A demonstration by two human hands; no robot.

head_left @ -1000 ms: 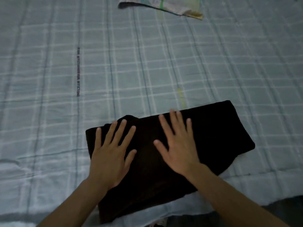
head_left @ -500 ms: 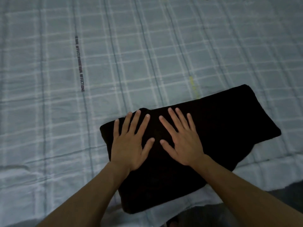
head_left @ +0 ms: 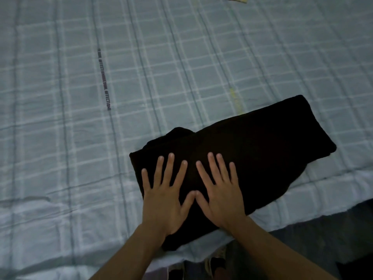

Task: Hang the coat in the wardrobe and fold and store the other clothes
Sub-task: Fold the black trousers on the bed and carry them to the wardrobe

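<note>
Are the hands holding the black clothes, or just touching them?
Just touching. Nothing is held: the left hand and right hand lie flat, fingers spread, on top of the folded black garment, on its near left part, thumbs meeting.

A pale checked bedsheet (head_left: 60,158) bears a dark lettered strip (head_left: 104,79).

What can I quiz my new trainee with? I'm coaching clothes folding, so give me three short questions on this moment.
1. True or false: the left hand and the right hand both lie flat on the folded black garment.
2. The garment lies on: A) a wooden table, B) a checked bedsheet, C) a hanger.
3. Fill the gap: the fingers of both hands are ____, not curled.
Key: 1 true; 2 B; 3 spread.
</note>
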